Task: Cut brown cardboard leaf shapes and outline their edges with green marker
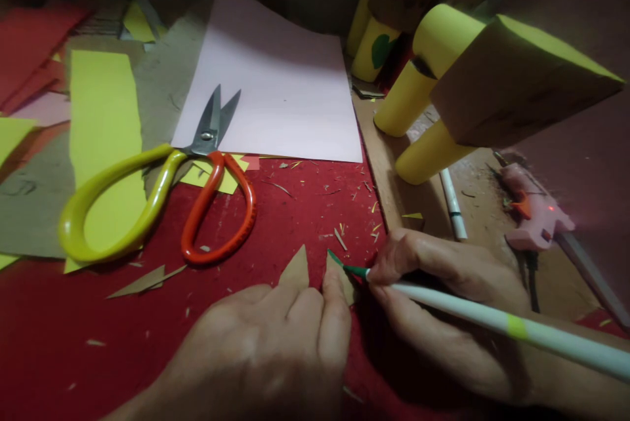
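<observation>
My right hand point(443, 303) is closed around a white-barrelled green felt-tip pen point(457, 306), its green tip slanting left. The tip touches the edge of a small pointed cardboard piece point(349, 286). My left hand point(290, 342) presses down on this piece with a fingertip, its fingers bent and close together. Another cardboard point point(296, 269) shows just above its knuckles; whether the two points are joined is hidden under the hand. Scissors point(207, 139) with one yellow and one red handle lie open, up and left of my hands, their blades over a white sheet point(280, 93).
Yellow paper point(105, 113), red paper point(39, 47) and cardboard scraps point(142, 283) lie at left. Yellow tube figures with a cardboard box shape point(522, 86) stand at back right. A pink glue gun point(536, 211) and a white pen point(453, 204) rest on the brown board point(384, 191).
</observation>
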`<state>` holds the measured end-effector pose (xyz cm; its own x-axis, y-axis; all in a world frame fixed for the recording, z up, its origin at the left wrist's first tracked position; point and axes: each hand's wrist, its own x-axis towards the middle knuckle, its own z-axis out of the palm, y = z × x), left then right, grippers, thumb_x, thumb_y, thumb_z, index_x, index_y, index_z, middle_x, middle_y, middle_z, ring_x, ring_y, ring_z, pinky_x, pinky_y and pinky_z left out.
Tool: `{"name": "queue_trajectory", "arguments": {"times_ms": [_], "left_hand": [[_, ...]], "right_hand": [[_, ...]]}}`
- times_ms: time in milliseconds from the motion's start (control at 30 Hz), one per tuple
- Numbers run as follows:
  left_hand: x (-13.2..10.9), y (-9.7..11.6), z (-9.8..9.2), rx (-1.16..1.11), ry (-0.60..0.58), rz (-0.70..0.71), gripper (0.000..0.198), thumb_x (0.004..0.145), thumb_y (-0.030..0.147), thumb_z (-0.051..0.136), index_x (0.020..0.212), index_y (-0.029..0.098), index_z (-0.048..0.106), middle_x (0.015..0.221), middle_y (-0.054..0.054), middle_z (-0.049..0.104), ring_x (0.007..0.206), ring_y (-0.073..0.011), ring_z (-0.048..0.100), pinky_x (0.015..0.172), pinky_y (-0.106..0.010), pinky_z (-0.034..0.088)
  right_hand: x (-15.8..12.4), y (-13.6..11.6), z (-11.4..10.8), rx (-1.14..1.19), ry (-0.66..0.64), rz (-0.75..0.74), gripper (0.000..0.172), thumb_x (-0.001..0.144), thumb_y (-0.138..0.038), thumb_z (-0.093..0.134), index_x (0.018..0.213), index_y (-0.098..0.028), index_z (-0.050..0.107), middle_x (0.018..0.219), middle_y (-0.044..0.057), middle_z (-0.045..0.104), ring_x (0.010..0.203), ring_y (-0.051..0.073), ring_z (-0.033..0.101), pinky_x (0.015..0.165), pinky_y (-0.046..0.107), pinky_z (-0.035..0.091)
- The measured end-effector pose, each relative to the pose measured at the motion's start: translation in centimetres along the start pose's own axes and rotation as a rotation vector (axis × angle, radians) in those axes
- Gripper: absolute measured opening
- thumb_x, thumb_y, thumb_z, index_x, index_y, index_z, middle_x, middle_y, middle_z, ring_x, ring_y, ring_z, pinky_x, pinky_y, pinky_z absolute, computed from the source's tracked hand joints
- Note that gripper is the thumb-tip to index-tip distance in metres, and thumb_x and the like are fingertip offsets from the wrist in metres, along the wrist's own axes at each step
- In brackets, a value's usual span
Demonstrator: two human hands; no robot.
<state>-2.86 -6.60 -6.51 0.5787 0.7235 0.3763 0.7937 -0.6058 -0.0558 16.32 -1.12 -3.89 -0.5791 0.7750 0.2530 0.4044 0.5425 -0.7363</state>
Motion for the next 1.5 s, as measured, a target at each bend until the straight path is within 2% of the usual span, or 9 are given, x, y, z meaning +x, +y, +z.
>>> {"name": "queue_trajectory", "arguments": {"times_ms": [133, 300, 433, 533, 667, 767, 1033, 1333, 1500], "left_hand": [[0.13, 0.06, -0.16, 0.001, -0.003, -0.007, 0.033, 0.089, 0.007, 0.027, 0.109, 0.006, 0.054, 0.068, -0.004, 0.070, 0.059, -0.0215, 0.069, 0.040, -0.031, 0.051], [0.05, -0.05, -0.61, 0.001, -0.071, 0.022, 0.033, 0.090, 0.009, 0.027, 0.113, 0.005, 0.051, 0.080, -0.009, 0.073, 0.073, -0.0229, 0.072, 0.048, -0.032, 0.055], [0.07, -0.05, -0.45, 0.009, -0.051, 0.013, 0.031, 0.090, 0.008, 0.030, 0.112, 0.006, 0.052, 0.077, -0.006, 0.073, 0.061, -0.0193, 0.069, 0.047, -0.030, 0.051], [0.05, 0.00, -0.22, 0.013, -0.002, 0.007, 0.031, 0.090, 0.008, 0.031, 0.111, 0.007, 0.054, 0.071, -0.003, 0.071, 0.063, -0.0198, 0.069, 0.044, -0.030, 0.049], [-0.01, 0.09, -0.33, -0.009, -0.074, 0.003, 0.033, 0.089, 0.006, 0.030, 0.114, 0.006, 0.051, 0.072, -0.004, 0.071, 0.061, -0.0207, 0.069, 0.042, -0.031, 0.050], [0.01, 0.09, -0.51, -0.009, -0.077, 0.016, 0.032, 0.090, 0.006, 0.029, 0.113, 0.005, 0.051, 0.076, -0.007, 0.073, 0.060, -0.0198, 0.068, 0.046, -0.031, 0.052], [0.14, 0.25, -0.44, -0.017, -0.056, -0.026, 0.030, 0.091, 0.006, 0.029, 0.111, 0.007, 0.051, 0.070, -0.003, 0.070, 0.061, -0.0215, 0.069, 0.042, -0.033, 0.052], [-0.03, 0.21, -0.40, -0.019, -0.076, -0.015, 0.030, 0.091, 0.007, 0.029, 0.112, 0.008, 0.050, 0.074, -0.003, 0.071, 0.060, -0.0197, 0.067, 0.042, -0.032, 0.049], [-0.16, 0.49, 0.00, 0.026, -0.009, -0.044, 0.028, 0.091, 0.007, 0.030, 0.111, 0.008, 0.051, 0.066, 0.000, 0.068, 0.052, -0.0190, 0.063, 0.040, -0.033, 0.043]], "right_hand": [[-0.05, 0.00, -0.09, 0.018, -0.030, 0.001, 0.015, 0.075, -0.005, 0.056, 0.078, -0.020, 0.056, 0.060, -0.003, 0.054, 0.044, 0.007, 0.047, 0.039, 0.020, 0.036], [-0.18, 0.00, -0.09, 0.004, -0.005, -0.015, 0.015, 0.072, -0.006, 0.056, 0.075, -0.021, 0.054, 0.055, -0.004, 0.051, 0.040, 0.008, 0.041, 0.036, 0.022, 0.032], [-0.18, -0.09, -0.03, -0.008, 0.028, 0.003, 0.014, 0.074, -0.007, 0.056, 0.076, -0.021, 0.055, 0.057, -0.003, 0.056, 0.042, 0.008, 0.047, 0.039, 0.023, 0.035], [-0.11, -0.10, -0.02, 0.006, 0.010, 0.010, 0.014, 0.075, -0.006, 0.055, 0.078, -0.020, 0.056, 0.059, -0.003, 0.057, 0.044, 0.008, 0.049, 0.040, 0.021, 0.037], [-0.09, -0.11, -0.08, 0.029, -0.010, 0.010, 0.014, 0.073, -0.007, 0.055, 0.076, -0.021, 0.055, 0.056, -0.004, 0.051, 0.041, 0.008, 0.044, 0.035, 0.021, 0.033], [-0.13, -0.18, -0.08, 0.015, 0.001, 0.006, 0.015, 0.070, -0.007, 0.055, 0.074, -0.022, 0.054, 0.054, -0.004, 0.048, 0.039, 0.008, 0.040, 0.033, 0.022, 0.030], [-0.10, -0.18, -0.10, 0.013, 0.001, 0.012, 0.015, 0.075, -0.006, 0.055, 0.078, -0.021, 0.057, 0.058, -0.002, 0.056, 0.042, 0.009, 0.048, 0.037, 0.023, 0.036], [-0.16, -0.51, -0.15, -0.042, 0.001, 0.041, 0.015, 0.073, -0.007, 0.056, 0.074, -0.022, 0.054, 0.056, -0.003, 0.054, 0.042, 0.009, 0.046, 0.039, 0.024, 0.036], [-0.19, -0.55, -0.23, -0.034, 0.004, 0.045, 0.016, 0.074, -0.004, 0.053, 0.074, -0.020, 0.056, 0.058, -0.003, 0.056, 0.043, 0.008, 0.048, 0.040, 0.022, 0.036]]}}
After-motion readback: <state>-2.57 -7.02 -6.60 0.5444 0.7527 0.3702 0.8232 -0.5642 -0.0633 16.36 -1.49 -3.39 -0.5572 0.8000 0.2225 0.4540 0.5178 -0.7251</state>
